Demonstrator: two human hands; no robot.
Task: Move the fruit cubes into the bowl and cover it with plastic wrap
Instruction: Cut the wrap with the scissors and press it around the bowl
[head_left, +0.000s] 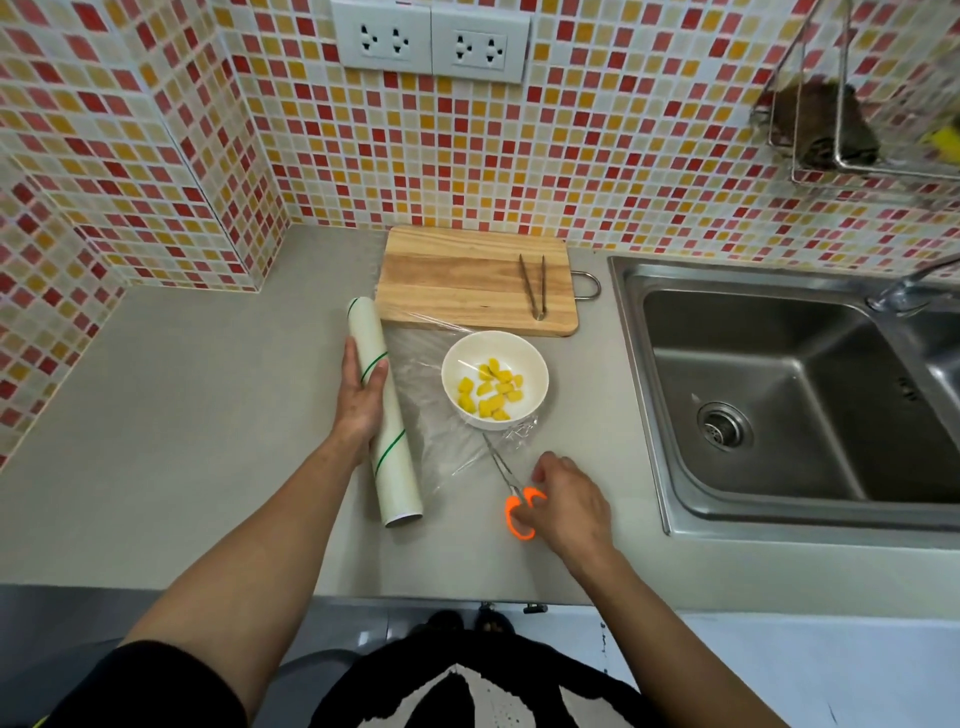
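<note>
A white bowl (495, 380) holds several yellow fruit cubes (491, 391) and stands on the grey counter. A sheet of clear plastic wrap (436, 415) stretches from the white roll (384, 415) over toward the bowl, crumpled at the bowl's near edge. My left hand (361, 397) lies on the roll and holds it down. My right hand (563, 499) rests on the orange handles of the scissors (519, 512), whose blades point at the bowl; whether the fingers grip them is unclear.
A wooden cutting board (467, 283) with metal tongs (535, 286) lies behind the bowl, against the tiled wall. A steel sink (789, 395) fills the right side. Bare grey counter (182, 415) extends left of the roll.
</note>
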